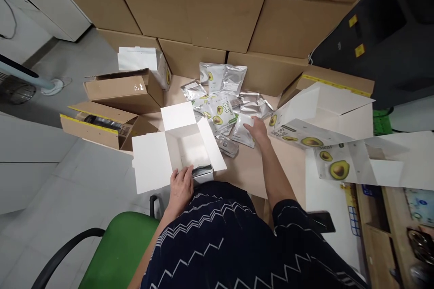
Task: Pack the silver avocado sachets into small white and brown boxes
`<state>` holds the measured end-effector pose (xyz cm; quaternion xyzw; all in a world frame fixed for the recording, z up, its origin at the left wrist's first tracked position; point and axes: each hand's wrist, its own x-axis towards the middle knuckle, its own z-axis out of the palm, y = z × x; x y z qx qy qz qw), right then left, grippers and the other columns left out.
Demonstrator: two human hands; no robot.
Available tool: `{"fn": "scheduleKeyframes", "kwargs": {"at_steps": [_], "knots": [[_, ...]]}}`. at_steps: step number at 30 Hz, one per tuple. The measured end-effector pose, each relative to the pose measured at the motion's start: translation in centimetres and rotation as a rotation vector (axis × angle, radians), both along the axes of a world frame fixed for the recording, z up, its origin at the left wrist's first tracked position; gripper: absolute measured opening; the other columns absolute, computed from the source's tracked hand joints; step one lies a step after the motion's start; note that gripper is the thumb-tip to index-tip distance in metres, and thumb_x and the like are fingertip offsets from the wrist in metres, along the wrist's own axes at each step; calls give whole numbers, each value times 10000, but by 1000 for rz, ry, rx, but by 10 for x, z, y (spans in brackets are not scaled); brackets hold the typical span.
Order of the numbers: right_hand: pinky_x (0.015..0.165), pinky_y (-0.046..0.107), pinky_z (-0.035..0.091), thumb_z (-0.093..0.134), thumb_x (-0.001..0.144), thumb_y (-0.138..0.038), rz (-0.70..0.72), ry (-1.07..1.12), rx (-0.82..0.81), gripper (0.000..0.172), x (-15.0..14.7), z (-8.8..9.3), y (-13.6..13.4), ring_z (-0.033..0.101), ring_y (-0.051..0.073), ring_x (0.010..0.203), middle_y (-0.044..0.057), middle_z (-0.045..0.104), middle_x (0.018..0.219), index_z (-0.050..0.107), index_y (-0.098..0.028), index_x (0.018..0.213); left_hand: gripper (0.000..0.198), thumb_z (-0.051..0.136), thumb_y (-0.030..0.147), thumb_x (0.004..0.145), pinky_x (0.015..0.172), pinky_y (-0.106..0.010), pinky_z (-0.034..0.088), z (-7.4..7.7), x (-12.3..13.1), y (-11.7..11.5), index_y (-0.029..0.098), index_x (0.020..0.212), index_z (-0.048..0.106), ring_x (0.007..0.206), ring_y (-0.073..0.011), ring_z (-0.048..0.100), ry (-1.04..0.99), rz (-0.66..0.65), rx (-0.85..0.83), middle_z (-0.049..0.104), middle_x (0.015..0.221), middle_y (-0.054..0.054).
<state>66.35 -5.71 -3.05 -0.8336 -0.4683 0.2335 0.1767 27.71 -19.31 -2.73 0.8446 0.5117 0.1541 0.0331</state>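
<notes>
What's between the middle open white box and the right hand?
Head view: going from the white box, a small greyish item, unclear what, and part of the pouch pile, then a silvery pouch touched by the right hand.

Silver packet (242,131) partly hidden (by right hand (258,131)); green chair (118,243) cropped below

Four white cartons (151,162), two brown cardboard boxes (117,92) on the tabletop's (288,162) left, two yellow stickers (353,20), one green chair (125,243), one smartphone (322,221). More than five foil pouches (242,134) overlap, exact count unclear.
</notes>
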Motion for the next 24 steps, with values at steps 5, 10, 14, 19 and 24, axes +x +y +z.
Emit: {"fn": "scheduleKeyframes", "kwargs": {"at_steps": [5, 10, 14, 19, 24], "knots": [[1085, 497, 373, 757, 710, -599, 84, -214, -335, 983, 37, -39, 25, 370, 397, 1409, 231, 417, 1522, 383, -138, 1493, 412, 398, 121, 972, 1079, -418, 377, 0, 1, 0, 154, 1337, 587, 1094, -215, 667, 9, -15, 27, 729, 1158, -132], [971, 371, 445, 810, 696, -513, 150, -159, -448, 870, 43, -32, 31, 546, 338, 1258, 220, 577, 1370, 503, -102, 1398, 396, 408, 122, 970, 1058, -426, 402, 2, 2, -1, 144, 1321, 590, 1070, -223, 671, -1, -2, 14, 729, 1138, -130], [806, 286, 455, 688, 812, -375, 427, -97, -371, 329, 46, 0, 20, 652, 249, 985, 108, 726, 1104, 716, -166, 1065, 360, 412, 142, 983, 1016, -418, 461, 8, 4, 1, 138, 1285, 607, 1046, -227, 667, -20, 27, -59, 720, 1131, -136], [626, 280, 365, 543, 909, -361, 468, -190, -12, 259, 31, 85, -12, 570, 189, 681, 39, 647, 710, 640, -202, 728, 285, 461, 214, 994, 886, -375, 548, 22, 5, 9, 184, 1197, 659, 955, -222, 672, -58, 66, -247, 718, 1077, -104], [580, 271, 345, 515, 973, -462, 440, 4, 526, 310, -27, 168, -40, 480, 140, 578, -29, 527, 608, 649, -221, 832, 257, 477, 197, 986, 874, -366, 551, 32, 10, 18, 173, 1139, 682, 956, -228, 662, -30, 89, -349, 708, 1045, -106]]}}
